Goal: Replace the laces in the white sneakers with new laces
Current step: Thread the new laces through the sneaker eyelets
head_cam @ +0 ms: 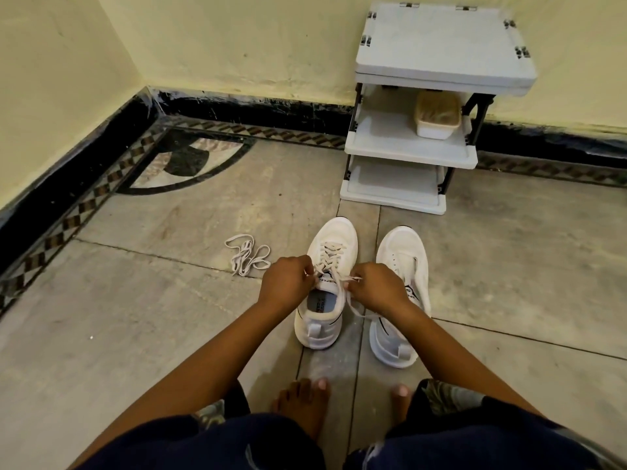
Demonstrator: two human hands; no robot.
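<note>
The left sneaker [334, 242] stands on the floor [135, 317] just in front of the person, toe pointing away, with a lace [330, 254] crossed through its eyelets up to the tongue. The left hand [286, 286] pinches one end of that lace at the left of the tongue, and the right hand [376, 288] pinches the other end at the right. The two hands are apart, with the tongue between them. A slack length of lace trails from the right hand down across the gap between the shoes.

The right sneaker [403, 249] stands just beside the first, parallel to it and not touching; its eyelets show bare. The right hand and forearm hide much of its inner side and its opening, while the left hand covers the left edge of the other shoe's collar.

A loose lace [247, 254] lies in a tangle on the floor to the left of the shoes, near the left hand but apart from it (whether it is the old one or a new one cannot be told).

Two bare feet [302, 405] rest on the floor nearer the person than the heels. Beyond the toes a white three-tier rack [441, 45] stands against the pale wall [237, 39], with a lidded box [437, 118] on its middle shelf. A black skirting [254, 110] runs along the foot of the wall.
</note>
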